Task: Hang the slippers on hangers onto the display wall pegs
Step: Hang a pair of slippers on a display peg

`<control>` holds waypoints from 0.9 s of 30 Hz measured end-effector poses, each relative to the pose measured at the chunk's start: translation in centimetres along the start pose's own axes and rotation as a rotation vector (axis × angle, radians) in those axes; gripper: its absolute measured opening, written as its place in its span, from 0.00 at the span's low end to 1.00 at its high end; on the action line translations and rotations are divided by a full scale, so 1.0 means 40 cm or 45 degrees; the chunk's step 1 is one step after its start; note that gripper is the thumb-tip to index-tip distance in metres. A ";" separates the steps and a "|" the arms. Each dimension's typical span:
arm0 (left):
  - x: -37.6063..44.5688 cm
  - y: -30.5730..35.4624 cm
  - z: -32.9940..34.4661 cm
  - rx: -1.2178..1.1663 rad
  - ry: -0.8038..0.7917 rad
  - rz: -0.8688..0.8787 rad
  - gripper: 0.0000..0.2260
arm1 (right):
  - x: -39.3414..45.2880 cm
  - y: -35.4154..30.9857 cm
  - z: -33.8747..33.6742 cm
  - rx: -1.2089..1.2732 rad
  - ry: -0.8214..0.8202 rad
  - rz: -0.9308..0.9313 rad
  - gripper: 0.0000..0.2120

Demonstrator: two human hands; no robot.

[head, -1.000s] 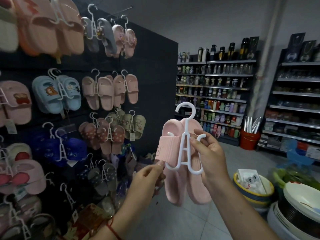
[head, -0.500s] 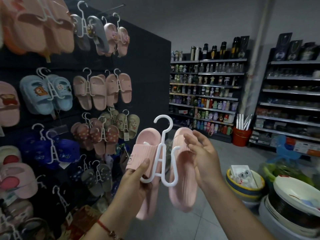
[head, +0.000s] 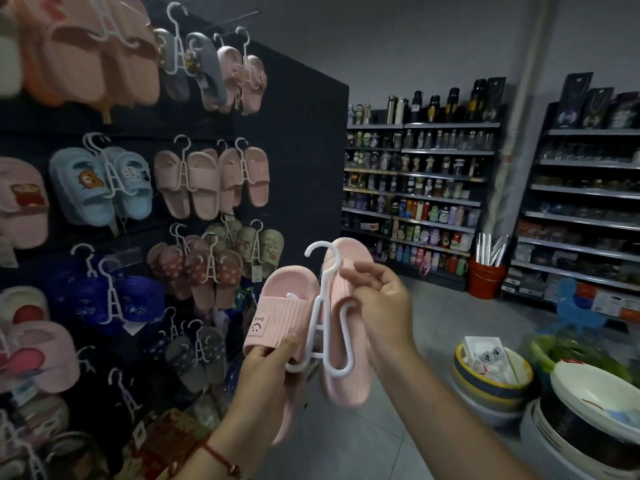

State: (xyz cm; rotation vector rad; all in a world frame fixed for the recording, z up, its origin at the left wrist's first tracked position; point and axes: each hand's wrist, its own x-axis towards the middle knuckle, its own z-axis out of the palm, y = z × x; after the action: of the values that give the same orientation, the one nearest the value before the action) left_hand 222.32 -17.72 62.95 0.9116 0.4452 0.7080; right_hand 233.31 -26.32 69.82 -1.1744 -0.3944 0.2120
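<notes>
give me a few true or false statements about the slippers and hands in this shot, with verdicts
1. The left hand pinches the strap of a pink slipper that bears a smiley label. True.
2. The white hanger is already hooked on a wall peg. False: it is in the hands, away from the display wall.
3. The right hand grips the other pink slipper near the hanger's stem. True.
4. The held slippers are blue. False: both are pink; a blue pair hangs on the wall.
5. A red bucket stands on the floor by the shelves. True.
</notes>
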 end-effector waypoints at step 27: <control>0.049 0.038 -0.067 -0.112 -0.029 0.104 0.16 | -0.081 0.097 -0.003 -0.348 -0.516 0.260 0.09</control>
State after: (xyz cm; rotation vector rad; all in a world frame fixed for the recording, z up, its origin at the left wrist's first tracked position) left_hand 221.44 -14.18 62.63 0.8579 0.3559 0.7851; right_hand 230.56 -26.15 65.57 -1.4442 -0.6746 0.5937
